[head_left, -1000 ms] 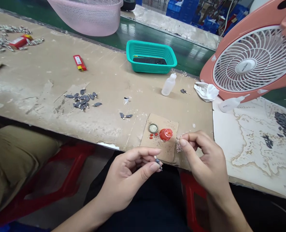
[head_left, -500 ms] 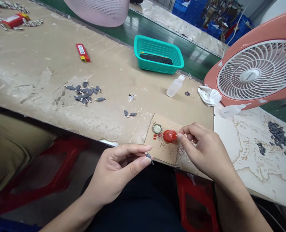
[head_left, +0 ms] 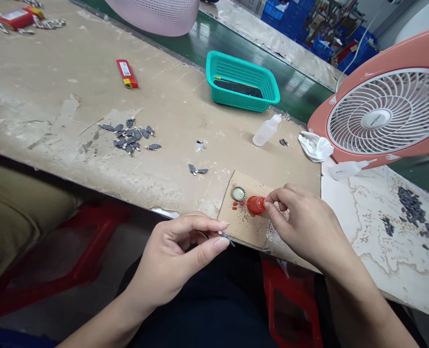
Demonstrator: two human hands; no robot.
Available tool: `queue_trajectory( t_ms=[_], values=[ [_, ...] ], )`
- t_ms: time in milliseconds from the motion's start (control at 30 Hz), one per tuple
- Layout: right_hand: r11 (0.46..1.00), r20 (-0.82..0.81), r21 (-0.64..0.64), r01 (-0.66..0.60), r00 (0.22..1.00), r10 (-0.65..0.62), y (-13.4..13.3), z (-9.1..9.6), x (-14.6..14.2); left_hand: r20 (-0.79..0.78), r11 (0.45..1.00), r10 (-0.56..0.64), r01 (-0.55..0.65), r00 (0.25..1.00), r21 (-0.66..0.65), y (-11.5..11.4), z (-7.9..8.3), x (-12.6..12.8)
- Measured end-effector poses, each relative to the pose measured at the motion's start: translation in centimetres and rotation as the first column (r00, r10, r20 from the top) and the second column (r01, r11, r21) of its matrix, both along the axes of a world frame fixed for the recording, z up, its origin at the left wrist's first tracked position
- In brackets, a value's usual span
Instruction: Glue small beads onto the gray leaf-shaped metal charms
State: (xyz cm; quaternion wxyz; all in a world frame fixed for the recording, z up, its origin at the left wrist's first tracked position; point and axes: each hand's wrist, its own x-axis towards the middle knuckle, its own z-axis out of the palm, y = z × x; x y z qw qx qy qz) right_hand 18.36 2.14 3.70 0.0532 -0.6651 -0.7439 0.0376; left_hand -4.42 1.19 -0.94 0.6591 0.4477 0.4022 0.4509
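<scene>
My left hand [head_left: 185, 258] is closed in a pinch on a small dark grey leaf-shaped piece [head_left: 224, 235], held in front of the table edge. Thumb and forefinger of my right hand [head_left: 297, 220] are pinched together at the mouth of a small red pot [head_left: 255, 205]. Whatever sits between those fingertips is too small to make out. The pot stands on a cardboard piece [head_left: 243, 224], beside a bottle cap [head_left: 238, 194] and a few red bits [head_left: 235, 206]. Tiny beads [head_left: 272, 229] lie partly behind my right hand.
Grey leaf-shaped pieces [head_left: 129, 137] lie in a pile at left, with a few more [head_left: 197, 170] nearer. Behind stand a green basket [head_left: 243, 100] and a clear squeeze bottle [head_left: 267, 131]. An orange fan [head_left: 377, 118], white cloth [head_left: 315, 146] and dark chips [head_left: 410, 205] are at right.
The view has shifted slightly. My right fingertips have come in closer over the red pot's mouth. My left hand keeps its pinch on the grey piece, which is now tilted flatter.
</scene>
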Motion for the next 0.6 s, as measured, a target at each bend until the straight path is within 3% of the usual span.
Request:
queue_trajectory(
  t_ms=[133, 200, 267, 333, 433, 533, 600],
  values=[
    [1.000, -0.042, -0.002, 0.008, 0.999, -0.008, -0.1, 0.1, 0.1, -0.013, 0.999, -0.015, 0.014, 1.000, -0.051, -0.1, 0.1, 0.1],
    [0.999, -0.191, 0.007, 0.035, 0.981, -0.033, -0.5, 0.3, 0.2, -0.033, 0.998, -0.014, 0.012, 0.999, -0.065, -0.2, 0.2, 0.2],
    [0.995, -0.407, -0.007, 0.095, 0.909, -0.090, -1.0, 0.3, 0.4, -0.053, 0.998, -0.012, 0.009, 0.999, -0.062, -0.3, 0.3, 0.3],
    [0.985, -0.619, -0.063, 0.159, 0.768, -0.164, -1.7, 0.0, 0.4, -0.069, 0.999, -0.010, 0.007, 0.998, -0.053, -0.4, 0.4, 0.5],
    [0.966, -0.836, -0.151, 0.208, 0.496, -0.237, -3.0, -0.8, 0.0, -0.084, 0.999, -0.023, 0.019, 0.996, -0.044, -0.4, 0.7, 1.0],
    [0.961, -0.935, -0.190, 0.200, 0.260, -0.239, -4.5, -1.6, -0.8, -0.095, 0.998, -0.050, 0.046, 0.994, -0.039, -0.4, 0.9, 1.5],
    [0.961, -0.959, -0.208, 0.185, 0.153, -0.237, -5.6, -2.1, -1.5, -0.107, 0.998, -0.068, 0.065, 0.992, -0.027, -0.5, 1.0, 1.9]
  ],
)
